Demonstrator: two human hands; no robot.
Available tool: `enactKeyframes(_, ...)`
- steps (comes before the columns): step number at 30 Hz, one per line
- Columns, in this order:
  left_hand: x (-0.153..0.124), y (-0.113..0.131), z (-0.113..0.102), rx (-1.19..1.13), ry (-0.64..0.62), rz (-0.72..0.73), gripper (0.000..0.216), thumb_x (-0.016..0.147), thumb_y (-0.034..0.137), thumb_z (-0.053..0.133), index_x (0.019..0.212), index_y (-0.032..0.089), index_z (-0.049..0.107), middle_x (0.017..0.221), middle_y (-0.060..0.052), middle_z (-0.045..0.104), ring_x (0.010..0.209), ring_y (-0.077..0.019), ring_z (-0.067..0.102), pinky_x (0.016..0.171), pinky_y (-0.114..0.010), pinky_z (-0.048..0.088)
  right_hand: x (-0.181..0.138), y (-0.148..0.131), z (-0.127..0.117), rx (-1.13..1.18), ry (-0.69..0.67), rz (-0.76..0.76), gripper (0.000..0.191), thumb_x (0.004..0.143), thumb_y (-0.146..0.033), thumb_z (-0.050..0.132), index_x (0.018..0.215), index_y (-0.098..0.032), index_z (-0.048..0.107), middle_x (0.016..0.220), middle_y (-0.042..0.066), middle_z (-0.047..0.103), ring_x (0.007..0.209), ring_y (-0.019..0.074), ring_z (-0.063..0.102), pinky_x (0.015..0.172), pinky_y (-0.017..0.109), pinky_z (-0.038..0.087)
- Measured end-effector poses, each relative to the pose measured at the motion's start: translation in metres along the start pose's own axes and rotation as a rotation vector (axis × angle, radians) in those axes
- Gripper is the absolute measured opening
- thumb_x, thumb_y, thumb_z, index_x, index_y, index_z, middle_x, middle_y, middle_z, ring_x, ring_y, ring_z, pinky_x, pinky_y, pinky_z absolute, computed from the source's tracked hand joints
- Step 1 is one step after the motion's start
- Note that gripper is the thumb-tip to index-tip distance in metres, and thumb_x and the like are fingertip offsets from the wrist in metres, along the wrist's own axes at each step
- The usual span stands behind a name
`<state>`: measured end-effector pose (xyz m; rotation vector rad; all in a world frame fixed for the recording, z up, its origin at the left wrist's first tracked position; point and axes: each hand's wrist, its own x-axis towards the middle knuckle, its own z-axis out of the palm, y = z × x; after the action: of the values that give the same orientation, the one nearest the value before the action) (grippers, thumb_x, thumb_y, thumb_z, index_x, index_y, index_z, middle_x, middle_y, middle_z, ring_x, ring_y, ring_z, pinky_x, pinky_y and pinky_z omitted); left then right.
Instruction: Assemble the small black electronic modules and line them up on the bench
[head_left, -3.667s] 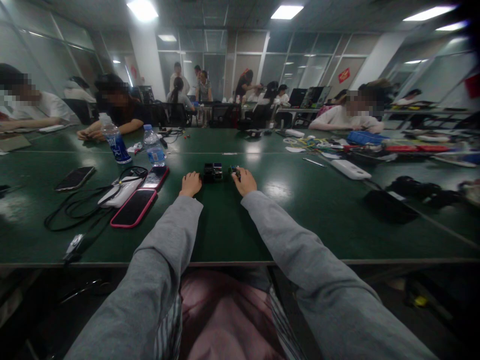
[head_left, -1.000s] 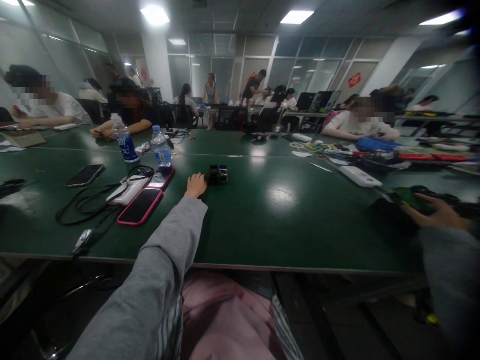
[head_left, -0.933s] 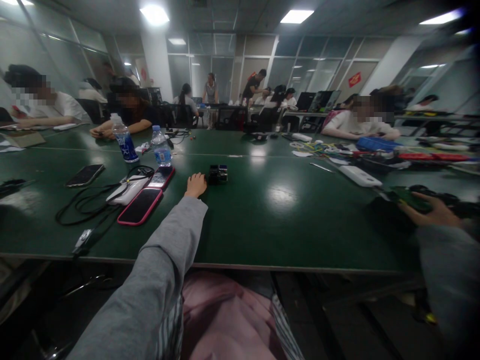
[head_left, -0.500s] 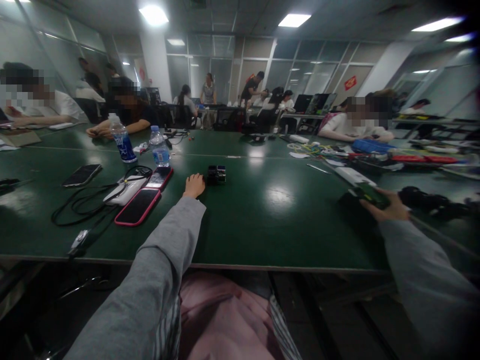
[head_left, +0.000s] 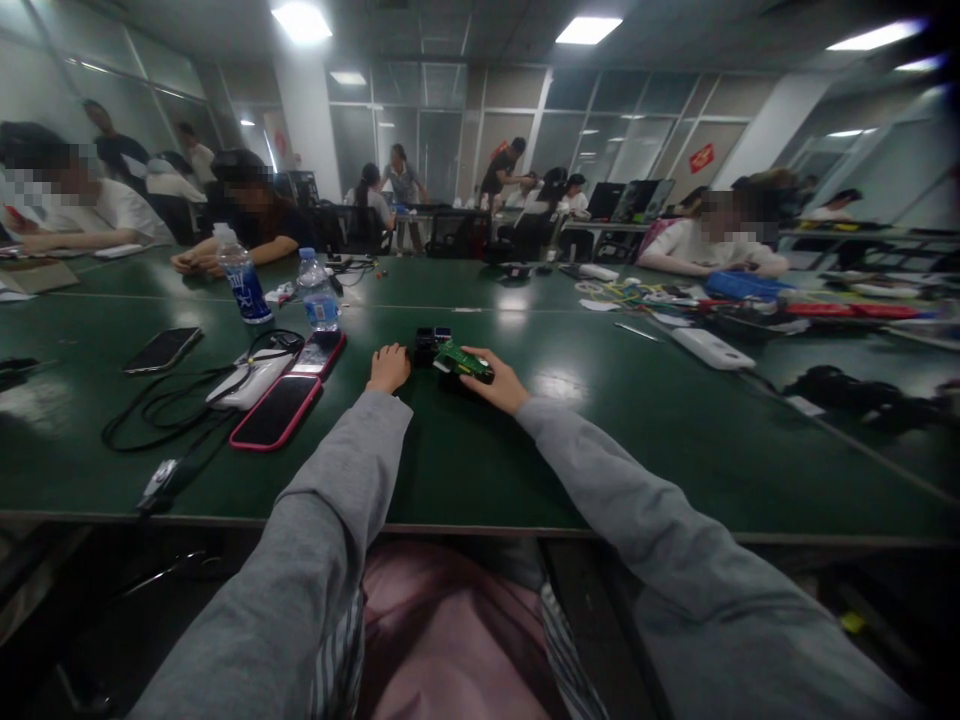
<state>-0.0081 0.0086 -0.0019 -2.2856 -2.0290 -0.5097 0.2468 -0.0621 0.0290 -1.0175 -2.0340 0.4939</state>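
On the green table (head_left: 570, 460), my right hand (head_left: 499, 380) grips a green circuit board (head_left: 466, 362) between thumb and fingers. The board is tilted, its left end close in front of a small black block-shaped object (head_left: 425, 343) with shiny tops. Part of that black object is hidden behind the board. Palm down just to its left rests my left hand (head_left: 389, 368), its fingers lying on the table with nothing seen in them. I cannot tell whether the left fingertips touch the black object.
To the left lie a pink-edged phone (head_left: 276, 413), another phone (head_left: 321, 353), a white power bank (head_left: 253, 380) with black cable, and a dark phone (head_left: 163, 350). Two bottles (head_left: 319, 292) stand behind. At right are a white device (head_left: 712, 349), black cables (head_left: 847, 395) and several co-workers beyond.
My right hand has carried the green circuit board from the far right of the table to the middle, beside the black object. My left hand has stayed in place.
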Motion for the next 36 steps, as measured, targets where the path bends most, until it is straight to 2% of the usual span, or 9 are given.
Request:
enactKeyframes(5, 0.000, 0.001, 0.001, -0.008, 0.005, -0.010, 0.044, 0.097, 0.024, 0.032, 0.134, 0.017, 0.054, 0.147, -0.013, 0.048, 0.135, -0.0279, 0.043, 0.113, -0.050, 0.033, 0.001, 0.014, -0.002, 0.135, 0.035, 0.030, 0.054, 0.082, -0.048, 0.064, 0.129, -0.024, 0.056, 0.129, 0.006, 0.060, 0.118, 0.0237, 0.058, 0.100, 0.043, 0.048)
enactKeyframes(12, -0.001, 0.002, 0.001, -0.005, 0.009, -0.002, 0.043, 0.097, 0.025, 0.032, 0.133, 0.018, 0.054, 0.147, -0.013, 0.048, 0.135, -0.0280, 0.043, 0.113, -0.049, 0.033, -0.008, 0.027, -0.012, 0.022, -0.017, -0.027, 0.051, 0.076, -0.056, 0.070, 0.114, -0.023, 0.064, 0.120, 0.008, 0.060, 0.116, 0.0250, 0.057, 0.106, 0.046, 0.043)
enactKeyframes(15, -0.001, 0.002, 0.002, 0.001, 0.012, -0.002, 0.042, 0.097, 0.024, 0.032, 0.132, 0.018, 0.055, 0.146, -0.013, 0.049, 0.135, -0.0279, 0.043, 0.112, -0.048, 0.034, -0.008, 0.028, -0.010, 0.018, 0.012, -0.027, 0.057, 0.074, -0.060, 0.072, 0.117, -0.023, 0.064, 0.120, 0.009, 0.059, 0.115, 0.0249, 0.057, 0.105, 0.045, 0.044)
enactKeyframes(19, 0.000, 0.001, 0.003, -0.003, 0.009, 0.005, 0.043, 0.097, 0.024, 0.032, 0.132, 0.016, 0.054, 0.147, -0.014, 0.048, 0.135, -0.0279, 0.044, 0.112, -0.047, 0.035, -0.004, 0.032, -0.007, 0.075, 0.111, 0.115, 0.058, 0.082, -0.065, 0.061, 0.122, -0.023, 0.060, 0.121, 0.009, 0.060, 0.111, 0.0240, 0.058, 0.096, 0.043, 0.050)
enactKeyframes(22, 0.001, -0.001, 0.005, -0.010, 0.008, 0.003, 0.043, 0.097, 0.025, 0.032, 0.133, 0.016, 0.054, 0.148, -0.013, 0.048, 0.136, -0.0280, 0.042, 0.113, -0.048, 0.034, 0.001, 0.037, -0.005, 0.082, 0.175, 0.201, 0.052, 0.090, -0.065, 0.047, 0.118, -0.023, 0.061, 0.119, 0.008, 0.061, 0.114, 0.0230, 0.057, 0.100, 0.043, 0.048)
enactKeyframes(27, 0.002, -0.002, 0.006, -0.016, 0.009, -0.002, 0.043, 0.097, 0.025, 0.032, 0.134, 0.017, 0.054, 0.148, -0.012, 0.048, 0.137, -0.0279, 0.041, 0.114, -0.048, 0.032, 0.001, 0.032, 0.007, 0.117, 0.075, 0.206, 0.052, 0.093, -0.066, 0.042, 0.116, -0.023, 0.061, 0.117, 0.007, 0.062, 0.116, 0.0209, 0.056, 0.110, 0.042, 0.039)
enactKeyframes(31, 0.001, 0.000, 0.004, -0.005, 0.012, 0.000, 0.042, 0.096, 0.023, 0.033, 0.133, 0.016, 0.054, 0.148, -0.013, 0.048, 0.135, -0.0277, 0.043, 0.113, -0.047, 0.034, -0.002, 0.016, 0.025, 0.259, -0.030, 0.227, 0.056, 0.093, -0.070, 0.038, 0.122, -0.028, 0.058, 0.126, 0.004, 0.060, 0.122, 0.0194, 0.053, 0.111, 0.041, 0.038)
enactKeyframes(33, 0.000, 0.002, 0.001, 0.013, 0.004, -0.006, 0.041, 0.096, 0.023, 0.035, 0.132, 0.017, 0.054, 0.148, -0.012, 0.048, 0.135, -0.0272, 0.043, 0.113, -0.047, 0.034, 0.000, 0.012, 0.033, 0.332, -0.065, 0.239, 0.061, 0.092, -0.073, 0.033, 0.125, -0.027, 0.056, 0.124, 0.005, 0.060, 0.118, 0.0195, 0.055, 0.108, 0.041, 0.041)
enactKeyframes(36, -0.003, 0.005, -0.003, 0.035, -0.021, -0.005, 0.040, 0.096, 0.023, 0.036, 0.131, 0.016, 0.054, 0.147, -0.013, 0.048, 0.134, -0.0271, 0.044, 0.112, -0.048, 0.035, 0.009, 0.016, 0.038, 0.312, 0.008, 0.187, 0.065, 0.094, -0.071, 0.029, 0.132, -0.022, 0.051, 0.117, 0.009, 0.062, 0.108, 0.0202, 0.059, 0.101, 0.043, 0.046)
